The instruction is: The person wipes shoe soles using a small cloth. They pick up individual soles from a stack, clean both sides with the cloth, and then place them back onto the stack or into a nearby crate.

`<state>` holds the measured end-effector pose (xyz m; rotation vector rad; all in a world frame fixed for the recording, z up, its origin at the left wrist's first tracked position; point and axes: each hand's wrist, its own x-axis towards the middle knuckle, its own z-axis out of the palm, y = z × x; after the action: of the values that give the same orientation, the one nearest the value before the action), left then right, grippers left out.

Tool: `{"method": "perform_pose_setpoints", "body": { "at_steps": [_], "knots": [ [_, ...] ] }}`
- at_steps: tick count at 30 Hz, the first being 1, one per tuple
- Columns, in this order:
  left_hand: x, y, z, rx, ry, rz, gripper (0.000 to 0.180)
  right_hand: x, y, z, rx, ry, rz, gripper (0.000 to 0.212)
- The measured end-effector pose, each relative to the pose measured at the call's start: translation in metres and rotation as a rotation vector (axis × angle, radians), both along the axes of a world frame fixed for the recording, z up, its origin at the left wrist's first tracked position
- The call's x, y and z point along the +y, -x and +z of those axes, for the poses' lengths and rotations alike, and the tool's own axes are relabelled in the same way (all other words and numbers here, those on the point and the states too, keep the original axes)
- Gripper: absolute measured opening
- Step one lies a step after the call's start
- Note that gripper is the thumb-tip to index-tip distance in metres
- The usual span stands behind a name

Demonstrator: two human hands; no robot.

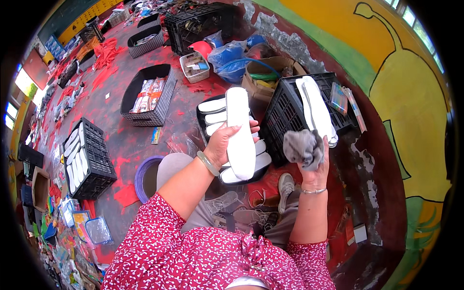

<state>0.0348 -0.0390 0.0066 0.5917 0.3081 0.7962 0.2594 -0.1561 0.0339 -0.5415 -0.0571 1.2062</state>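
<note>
Far L, blk crate (102, 170) w/ white insoles (75, 160) on floor (108, 126); next, grey patterned basket (159, 107) w/ red-and-white packs (149, 94), purple basin (140, 181) below; L hand (224, 144), fingers closed round one long white insole (240, 125), thumb on its face, held over blk bin (200, 121) w/ more insoles; then lg slatted crate (278, 113), insole stack (314, 106) on top; R hand (315, 173) nr it, fingers curled on crumpled grey cloth (303, 149), grip partly hidden
</note>
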Motion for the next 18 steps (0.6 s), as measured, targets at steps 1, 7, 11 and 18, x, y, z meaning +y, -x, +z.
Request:
{"method": "perform_pose_setpoints", "body": {
  "at_steps": [1,7,11,18],
  "knots": [
    [-0.005,-0.001,0.001,-0.016,0.023,-0.024,0.059,0.003,0.006,-0.001,0.016,-0.095,0.066,0.036],
    [-0.027,-0.018,-0.008,0.000,0.059,-0.211,0.048,0.011,0.068,-0.007,-0.853,-0.105,-0.069,0.036],
    [-0.027,-0.019,-0.031,0.052,-0.096,-0.378,0.038,0.013,0.086,-0.024,-1.935,-0.142,-0.128,0.039],
    [-0.037,-0.012,-0.023,0.360,-0.585,-0.573,0.042,0.021,0.067,-0.018,-2.029,-0.029,-0.421,0.039]
  ]
}}
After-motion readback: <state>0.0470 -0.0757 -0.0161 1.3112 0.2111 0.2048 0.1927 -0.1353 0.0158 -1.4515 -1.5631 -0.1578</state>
